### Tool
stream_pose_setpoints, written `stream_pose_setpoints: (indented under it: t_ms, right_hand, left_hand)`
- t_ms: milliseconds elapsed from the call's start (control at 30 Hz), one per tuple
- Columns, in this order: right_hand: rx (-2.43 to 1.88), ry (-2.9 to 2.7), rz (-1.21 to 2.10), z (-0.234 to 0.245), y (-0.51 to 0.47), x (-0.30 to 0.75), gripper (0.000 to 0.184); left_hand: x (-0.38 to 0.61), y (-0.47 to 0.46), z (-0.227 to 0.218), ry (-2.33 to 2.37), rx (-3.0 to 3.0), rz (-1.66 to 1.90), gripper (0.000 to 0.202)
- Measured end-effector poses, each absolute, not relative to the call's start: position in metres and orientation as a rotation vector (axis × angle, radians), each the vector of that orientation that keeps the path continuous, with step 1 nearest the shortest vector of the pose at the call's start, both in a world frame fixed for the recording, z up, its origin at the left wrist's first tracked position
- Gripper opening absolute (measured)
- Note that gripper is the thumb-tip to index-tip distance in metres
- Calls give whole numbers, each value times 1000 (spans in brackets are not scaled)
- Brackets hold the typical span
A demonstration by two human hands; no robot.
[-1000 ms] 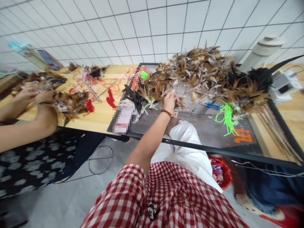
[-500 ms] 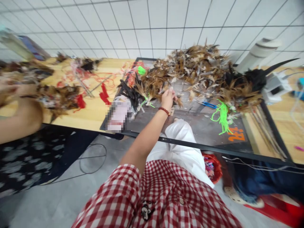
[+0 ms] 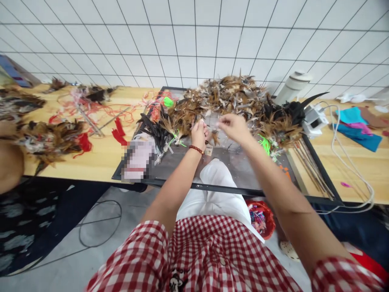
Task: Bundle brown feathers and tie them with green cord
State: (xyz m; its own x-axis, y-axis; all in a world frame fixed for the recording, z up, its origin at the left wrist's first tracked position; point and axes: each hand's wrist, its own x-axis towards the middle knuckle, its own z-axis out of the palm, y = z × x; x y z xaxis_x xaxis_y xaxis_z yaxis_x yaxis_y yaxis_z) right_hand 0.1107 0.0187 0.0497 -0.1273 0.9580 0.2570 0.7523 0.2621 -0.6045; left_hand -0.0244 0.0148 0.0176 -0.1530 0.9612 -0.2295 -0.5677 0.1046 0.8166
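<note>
My left hand, a beaded bracelet on its wrist, is closed over the tray, and brown feathers poke out from its underside. Just to the right hovers my right hand, its thumb and fingertips pinched together; whatever lies between them is too small to make out. Behind both hands rises a big heap of brown feathers. Tied feather bunches with black plumes and green strands lie left of my left hand. Bright green strings show beyond my right forearm.
A dark-framed glass tray lies on the wooden table. At right are a white bottle, a white charger, thin sticks and coloured cloth. A co-worker's arm is at far left. A red basket stands below.
My right hand has come into view and moved up beside my left hand, its forearm crossing the tray. The left hand stays closed over the tray. The view has shifted rightward.
</note>
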Motion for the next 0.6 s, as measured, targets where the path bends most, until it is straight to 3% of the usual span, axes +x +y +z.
stream_pose_setpoints:
  t_ms: [133,233,500,600]
  right_hand:
    - [-1900,-2011,273,16,13,102,32]
    - [-1999,-2101,252,7,15,118,25]
    - [-1971,-1946,93,5,22,133,35]
    - [-1950,-1990,78,-7,21,123,29]
  left_hand:
    - [-27,17,18,1011,516,1477,38]
    - [-31,18,20,1041,493,1513,40]
    - [-29,17,19,1042,545,1470,39]
    - [-26,15,17,1063,574,1434,37]
